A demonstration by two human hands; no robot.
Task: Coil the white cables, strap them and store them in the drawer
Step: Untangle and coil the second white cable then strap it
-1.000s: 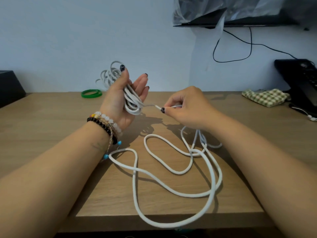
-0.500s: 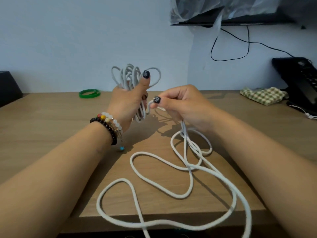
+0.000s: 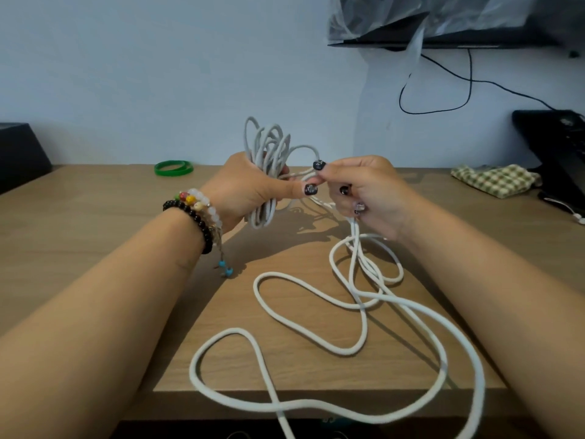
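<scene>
My left hand (image 3: 243, 188) grips a bundle of coiled white cable (image 3: 269, 147) held upright above the wooden table (image 3: 95, 223), loops sticking out above and below the fist. My right hand (image 3: 367, 188) pinches the cable strand right beside the bundle, thumb and forefinger touching my left thumb. From the right hand the loose white cable (image 3: 364, 299) drops to the table and lies in wide tangled loops that run past the front edge.
A green band (image 3: 173, 167) lies at the back of the table. A checked cloth (image 3: 493, 180) sits at the back right beside a black device (image 3: 557, 147). A black box (image 3: 19, 153) stands at the far left. A black wire hangs on the wall.
My left hand closed round the coil and turned it upright. The right hand brought the strand up against the bundle, and the loose loops on the table shifted toward me.
</scene>
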